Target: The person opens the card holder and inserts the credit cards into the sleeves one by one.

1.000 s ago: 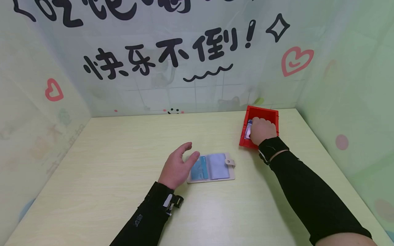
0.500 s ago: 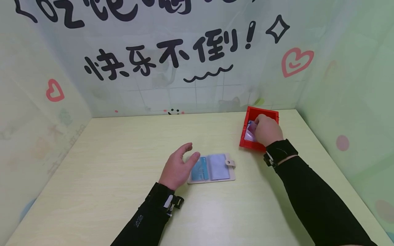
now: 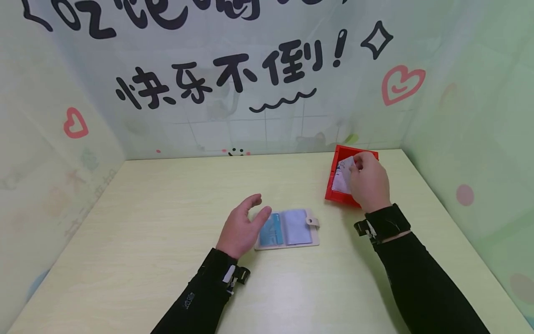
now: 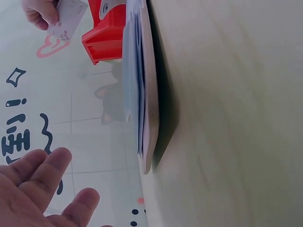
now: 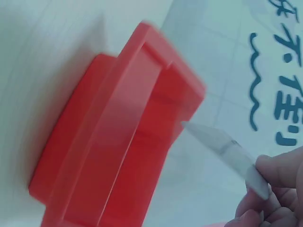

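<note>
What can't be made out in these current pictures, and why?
Held card: markings blurred, right wrist view.
Red box: interior partly hidden by right hand, head view.
Open booklet: upper-left corner behind left hand, head view.
Top wall writing: cut off by frame's upper edge, head view.

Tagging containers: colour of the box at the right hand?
The box is red; shows best in right wrist view.

Before me a pale wood-grain table (image 3: 146,232), behind it a light printed backdrop (image 3: 233,134), thick black Chinese lettering (image 3: 232,59) across that, a wavy black line (image 3: 283,101) beneath the lettering, a four-pointed star outline (image 3: 371,47), a pink-red heart (image 3: 75,134) to my left, a pinkish dot (image 3: 464,194) to my right
</note>
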Demonstrator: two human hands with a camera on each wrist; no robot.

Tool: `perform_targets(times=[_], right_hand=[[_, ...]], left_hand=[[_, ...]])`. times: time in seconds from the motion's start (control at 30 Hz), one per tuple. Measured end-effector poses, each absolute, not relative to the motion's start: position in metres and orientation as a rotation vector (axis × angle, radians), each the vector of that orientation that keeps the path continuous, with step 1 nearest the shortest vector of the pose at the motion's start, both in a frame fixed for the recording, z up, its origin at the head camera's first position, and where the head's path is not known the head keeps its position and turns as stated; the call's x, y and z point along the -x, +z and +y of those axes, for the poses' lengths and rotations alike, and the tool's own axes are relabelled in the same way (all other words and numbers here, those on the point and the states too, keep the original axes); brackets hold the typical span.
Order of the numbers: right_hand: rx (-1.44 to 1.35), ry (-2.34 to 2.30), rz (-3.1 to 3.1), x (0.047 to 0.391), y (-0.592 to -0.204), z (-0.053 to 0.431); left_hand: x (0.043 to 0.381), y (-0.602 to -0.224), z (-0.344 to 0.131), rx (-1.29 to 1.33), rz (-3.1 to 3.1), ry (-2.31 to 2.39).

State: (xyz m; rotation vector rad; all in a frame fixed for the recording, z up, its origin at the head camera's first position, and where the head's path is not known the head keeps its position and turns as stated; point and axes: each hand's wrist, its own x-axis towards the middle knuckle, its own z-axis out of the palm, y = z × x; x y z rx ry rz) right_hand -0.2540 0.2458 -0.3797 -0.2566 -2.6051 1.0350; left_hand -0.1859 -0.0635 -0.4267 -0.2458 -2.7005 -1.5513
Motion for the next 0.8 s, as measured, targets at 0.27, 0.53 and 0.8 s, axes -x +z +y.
perform_targets(times=[0.27,0.53,0.8], right_hand=[[0.187,1.289,-2.516,0.227,-0.384,0.227],[0.141,1.774,-2.517,0.216,-0.397,0.202],[0.057,2.054,-2.533,0.207,-0.410,0.176]], left_hand=[[0.184,-0.426,-0.060,0.232,-2.699,-1.559],[0.180,-0.426,-0.053,0.269,-2.645,-1.726],[0.177,-0.428,-0.043,0.351,-2.649,-1.804]])
